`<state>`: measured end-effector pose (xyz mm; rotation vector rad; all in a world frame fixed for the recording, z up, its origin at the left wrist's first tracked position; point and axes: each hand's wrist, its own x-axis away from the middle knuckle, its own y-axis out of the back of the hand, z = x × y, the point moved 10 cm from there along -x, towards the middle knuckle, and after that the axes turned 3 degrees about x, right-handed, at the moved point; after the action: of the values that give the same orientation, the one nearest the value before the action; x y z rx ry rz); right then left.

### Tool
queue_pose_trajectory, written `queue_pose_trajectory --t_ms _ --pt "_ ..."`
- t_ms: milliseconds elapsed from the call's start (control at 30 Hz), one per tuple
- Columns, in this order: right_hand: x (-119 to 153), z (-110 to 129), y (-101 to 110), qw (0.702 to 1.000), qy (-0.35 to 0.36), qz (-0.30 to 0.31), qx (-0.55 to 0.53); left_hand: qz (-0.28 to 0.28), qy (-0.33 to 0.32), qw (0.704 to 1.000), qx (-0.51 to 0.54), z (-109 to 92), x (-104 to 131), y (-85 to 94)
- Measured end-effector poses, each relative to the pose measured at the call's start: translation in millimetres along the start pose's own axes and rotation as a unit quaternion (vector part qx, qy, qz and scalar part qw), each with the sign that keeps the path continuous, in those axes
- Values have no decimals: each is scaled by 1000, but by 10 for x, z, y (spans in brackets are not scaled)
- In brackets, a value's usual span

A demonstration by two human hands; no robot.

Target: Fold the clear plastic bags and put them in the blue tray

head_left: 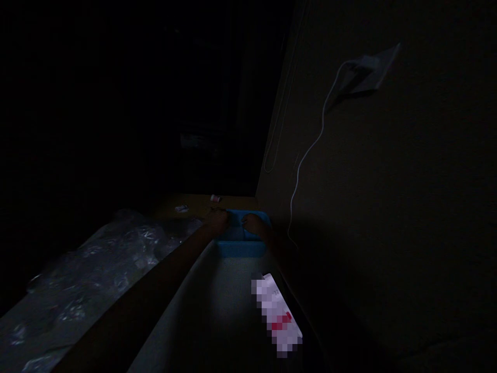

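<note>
A shallow blue plastic bin (pixel 241 249) sits on the pale surface ahead of me, with what looks like a divider inside. My left hand (pixel 218 220) is at its left side, fingers curled and partly lost in the dark. Over the right part of the bin, my right hand (pixel 254 224) has its fingers bent inward. Whatever either hand may hold is too dark to make out. A lit phone screen (pixel 280 316), partly blurred out, glows near my right forearm.
Crumpled clear plastic wrap (pixel 116 269) spreads along the left. A small pinkish cup-like item (pixel 215 198) and a pale scrap (pixel 181 208) lie beyond the bin. A white cable (pixel 298 173) hangs down the right wall from a wall plate (pixel 367 70).
</note>
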<state>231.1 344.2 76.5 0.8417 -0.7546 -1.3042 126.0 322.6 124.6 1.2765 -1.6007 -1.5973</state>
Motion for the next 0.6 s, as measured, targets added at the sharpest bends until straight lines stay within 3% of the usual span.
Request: queue_pose_trajectory --t_ms 133,267,400,600 --pt "385 391 321 995 34 -77 50 -46 28 998 -33 147 305 435" --pt "909 883 407 974 111 -155 120 -78 54 994 -53 297 813 619" --pt "1434 1205 167 941 193 -212 177 -86 60 993 -59 399 1423 458" --pt "1896 1122 -547 954 195 -162 161 -71 30 996 -37 262 2200 -135"
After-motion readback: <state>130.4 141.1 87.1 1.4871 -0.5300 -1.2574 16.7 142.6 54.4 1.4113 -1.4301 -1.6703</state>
